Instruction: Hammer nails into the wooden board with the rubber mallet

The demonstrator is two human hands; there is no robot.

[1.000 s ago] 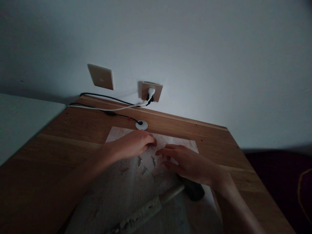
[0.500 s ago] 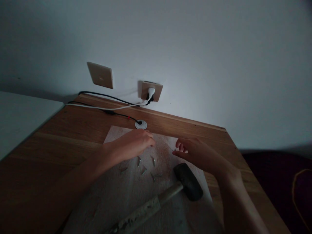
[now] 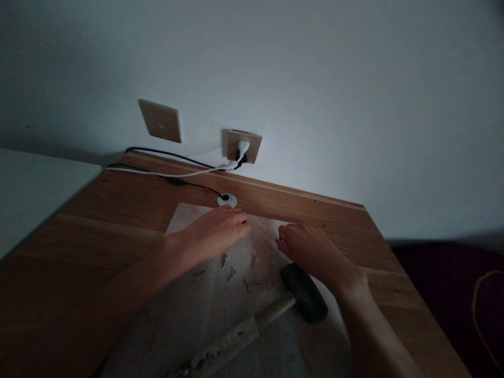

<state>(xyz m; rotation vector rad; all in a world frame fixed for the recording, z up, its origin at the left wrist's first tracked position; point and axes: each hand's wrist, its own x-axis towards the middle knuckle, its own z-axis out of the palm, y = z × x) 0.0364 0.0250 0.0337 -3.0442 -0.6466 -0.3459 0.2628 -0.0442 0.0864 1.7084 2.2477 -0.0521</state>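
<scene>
My left hand (image 3: 222, 229) is over the far left part of a pale, worn board (image 3: 271, 346), its fingers curled and closed. Across a gap, near the board's far right corner, my right hand (image 3: 302, 242) is closed too, knuckles up. Whatever either hand pinches is hidden or too small to name. Between and below the hands lie several small metal pins (image 3: 231, 274), which look like nails or screws. A mallet with a black head (image 3: 304, 293) lies on the board below my right hand, its scuffed handle (image 3: 236, 338) pointing toward the lower left.
The board rests on a wooden tabletop (image 3: 98, 231) against a white wall. Behind it, a cable runs into a round grommet (image 3: 227, 200). Plugs sit in a wall socket (image 3: 244, 147), with cords (image 3: 177, 174) trailing left. A blank-looking wall plate (image 3: 160, 121) is farther left.
My right hand has moved slightly left and its fingers have curled shut. My left hand has shifted only a little. One metal pin near the middle has moved slightly right.
</scene>
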